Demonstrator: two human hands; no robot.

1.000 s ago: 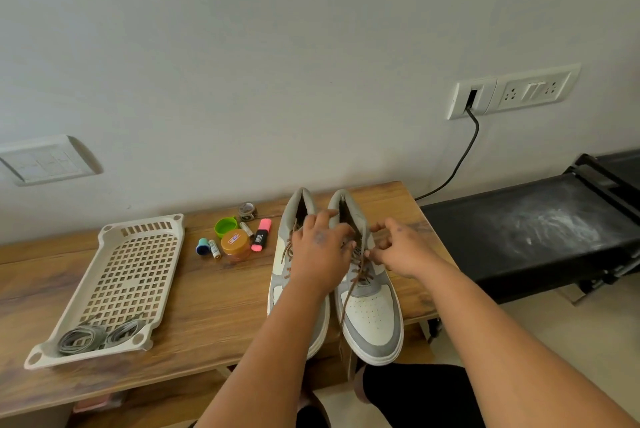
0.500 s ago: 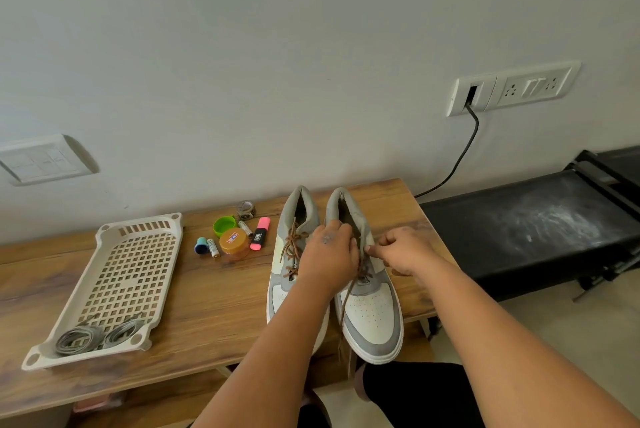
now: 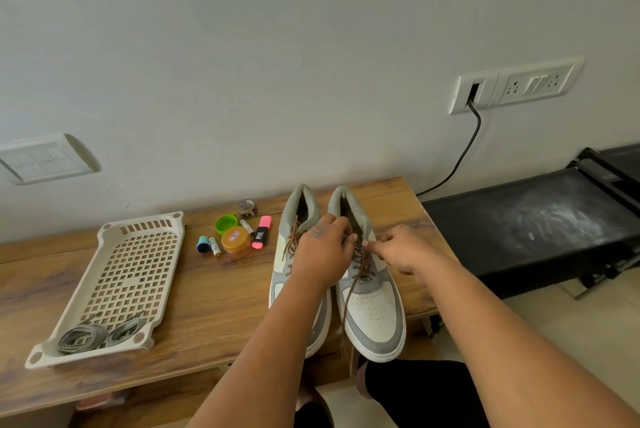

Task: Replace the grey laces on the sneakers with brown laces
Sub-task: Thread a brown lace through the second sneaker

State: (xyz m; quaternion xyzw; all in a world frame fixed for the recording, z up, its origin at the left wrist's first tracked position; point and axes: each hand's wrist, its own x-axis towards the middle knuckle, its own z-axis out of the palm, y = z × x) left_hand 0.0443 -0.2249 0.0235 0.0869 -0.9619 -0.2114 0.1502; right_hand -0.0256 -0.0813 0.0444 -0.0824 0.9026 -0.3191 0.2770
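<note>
Both hands pinch the brown lace on the right sneaker — left hand at nine o'clock, right hand at three; uneven pulling may leave lopsided ends.

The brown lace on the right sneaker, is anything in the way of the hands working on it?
Nothing visible: the left hand and right hand both pinch the brown lace over the grey-and-white right sneaker.

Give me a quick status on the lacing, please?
Left hand and right hand both pinching brown lace on right sneaker. Left sneaker laced brown. Grey laces in tray. Nothing obstructing.
</note>
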